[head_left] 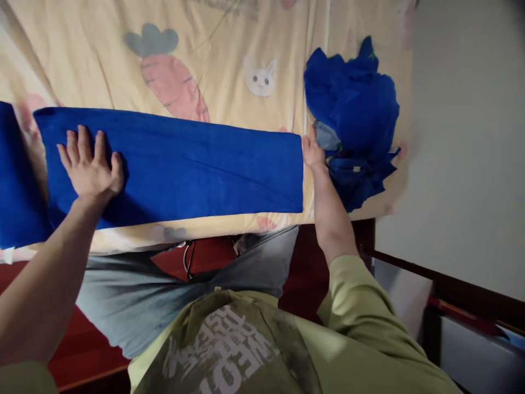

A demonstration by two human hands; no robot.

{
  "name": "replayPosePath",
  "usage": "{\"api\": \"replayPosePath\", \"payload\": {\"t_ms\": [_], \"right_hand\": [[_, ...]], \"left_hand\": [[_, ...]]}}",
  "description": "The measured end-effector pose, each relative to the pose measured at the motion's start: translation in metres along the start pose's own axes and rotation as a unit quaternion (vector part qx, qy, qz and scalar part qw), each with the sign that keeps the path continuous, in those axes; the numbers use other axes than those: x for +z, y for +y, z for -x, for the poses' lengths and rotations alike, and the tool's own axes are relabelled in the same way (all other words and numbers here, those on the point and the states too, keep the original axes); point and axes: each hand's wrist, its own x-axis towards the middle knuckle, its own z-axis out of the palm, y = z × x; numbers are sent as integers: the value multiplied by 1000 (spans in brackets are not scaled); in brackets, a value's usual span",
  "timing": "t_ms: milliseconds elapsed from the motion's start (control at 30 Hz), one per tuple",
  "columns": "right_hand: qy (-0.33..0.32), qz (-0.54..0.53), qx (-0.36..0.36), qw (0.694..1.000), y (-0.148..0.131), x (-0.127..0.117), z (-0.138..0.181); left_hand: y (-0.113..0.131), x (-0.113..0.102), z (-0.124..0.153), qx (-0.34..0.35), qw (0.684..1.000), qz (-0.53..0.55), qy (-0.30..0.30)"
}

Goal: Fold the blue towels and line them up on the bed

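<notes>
A long blue towel (197, 164), folded into a strip, lies across a yellow bed sheet (229, 65) printed with a carrot and a rabbit. My left hand (90, 164) rests flat on the strip's left part, fingers spread. At the strip's right end, my right hand (312, 150) touches the edge; its fingers are bent and partly hidden, so I cannot see whether they hold anything. My right hand also lies close to a crumpled pile of blue cloths (355, 117).
Another blue cloth (16, 180) lies at the far left edge of the bed. The bed's dark red wooden frame (365, 235) runs below the sheet. A pale wall (467, 137) stands on the right, with dark furniture (471, 306) low at the right.
</notes>
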Motion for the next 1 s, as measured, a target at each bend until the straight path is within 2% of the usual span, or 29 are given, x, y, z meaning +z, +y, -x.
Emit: {"api": "replayPosePath", "payload": {"t_ms": [67,133,200,267,300,400,500,567,633,800,900,1000], "right_hand": [[10,-23,12,1000,1,-3,-6],[35,-53,9,998,-8,-5,2],[76,-80,-14,994,-28,-4,26],[100,-97,-57,989,-59,3,63],[91,-99,-83,987,-77,8,83],[-1,-88,-178,980,-132,32,137],[-34,-71,-215,973,-164,54,157],[-17,-61,-202,977,-162,60,150],[12,-46,-173,984,-144,58,132],[63,-30,-94,993,-90,42,78],[65,-40,-71,995,-78,36,56],[50,-57,-62,995,-74,33,42]], "left_hand": [[-4,2,-1,-5,1000,7,-1],[-8,2,-2,-11,1000,13,-4],[-8,0,-3,-17,1000,10,-12],[-1,-2,0,-16,1000,0,-25],[8,-2,2,-9,999,-2,-34],[48,9,16,64,994,18,-82],[89,31,30,152,978,45,-133],[100,43,31,175,973,55,-141],[95,47,24,163,976,57,-131],[44,26,-11,41,994,56,-83],[22,12,-30,-22,995,67,-63],[10,9,-46,-50,995,70,-56]]}}
